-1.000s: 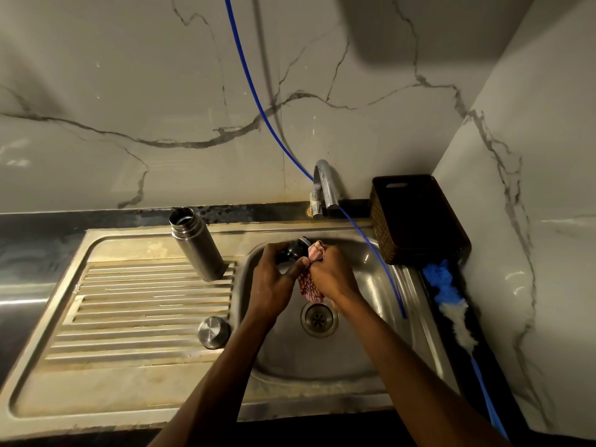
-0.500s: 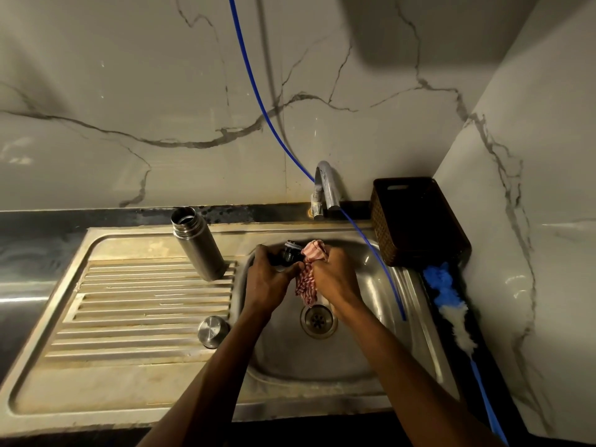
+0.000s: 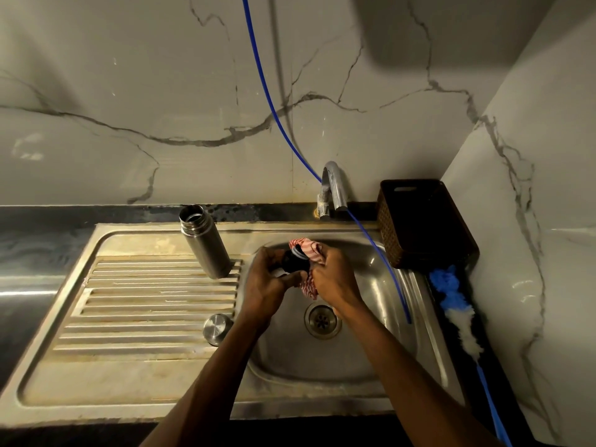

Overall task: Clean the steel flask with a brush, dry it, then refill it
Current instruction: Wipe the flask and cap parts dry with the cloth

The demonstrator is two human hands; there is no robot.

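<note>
The open steel flask (image 3: 205,241) stands upright on the draining board at the back, left of my hands. Its steel cap (image 3: 218,328) sits on the board near the basin edge. Over the sink basin (image 3: 371,366) my left hand (image 3: 270,285) grips a small black stopper (image 3: 293,262). My right hand (image 3: 335,279) presses a red-and-white checked cloth (image 3: 307,250) against the stopper's end; more cloth hangs below my fingers. A brush with a blue and white fluffy head (image 3: 451,295) and a blue handle lies on the counter at the right of the sink.
The tap (image 3: 335,185) rises behind the basin, and a thin blue hose (image 3: 274,104) runs down the marble wall into the basin. A dark woven basket (image 3: 422,221) stands in the back right corner. The drain (image 3: 322,320) is below my hands.
The cloth has shifted from below and beside the stopper to over its far end, and both hands have turned slightly. The flask and cap have stayed in place.
</note>
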